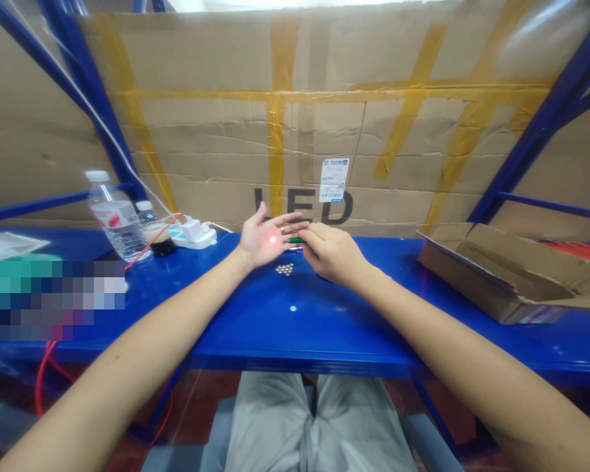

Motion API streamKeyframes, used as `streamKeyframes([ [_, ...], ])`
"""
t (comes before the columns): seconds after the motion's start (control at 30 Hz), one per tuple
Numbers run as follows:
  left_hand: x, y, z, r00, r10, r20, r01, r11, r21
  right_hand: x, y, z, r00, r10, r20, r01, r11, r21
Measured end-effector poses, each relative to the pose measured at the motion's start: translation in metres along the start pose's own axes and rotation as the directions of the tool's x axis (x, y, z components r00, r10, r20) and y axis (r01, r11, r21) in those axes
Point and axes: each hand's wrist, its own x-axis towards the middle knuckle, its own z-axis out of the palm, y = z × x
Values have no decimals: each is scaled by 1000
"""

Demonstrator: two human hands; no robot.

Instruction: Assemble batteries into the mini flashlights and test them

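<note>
My left hand is held palm up above the blue table, fingers spread. A bright red spot of light glows on its palm, and a small gold glint shows by its fingers. My right hand meets the left fingertips, its fingers pinched on a slim green object, mostly hidden. A small silvery, purplish thing shows just under it. Below the hands, several small round silver pieces lie grouped on the blue table. Nearer to me lies a single pale disc.
An open cardboard box sits at the right. At the left stand a water bottle, a dark-bottomed jar and a white power strip with cables. A large taped carton walls off the back, between blue posts.
</note>
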Motion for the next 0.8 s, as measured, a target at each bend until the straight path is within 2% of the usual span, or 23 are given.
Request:
streamKeyframes([
  [0.2, -1, 0, 0, 1000, -3, 2, 3, 1000, -2, 1, 2, 1, 999, -29, -16, 29, 998, -50],
  [0.8, -1, 0, 1, 1000, -3, 16, 3, 1000, -6, 0, 4, 2, 1000, 4, -12, -4, 1000, 4],
])
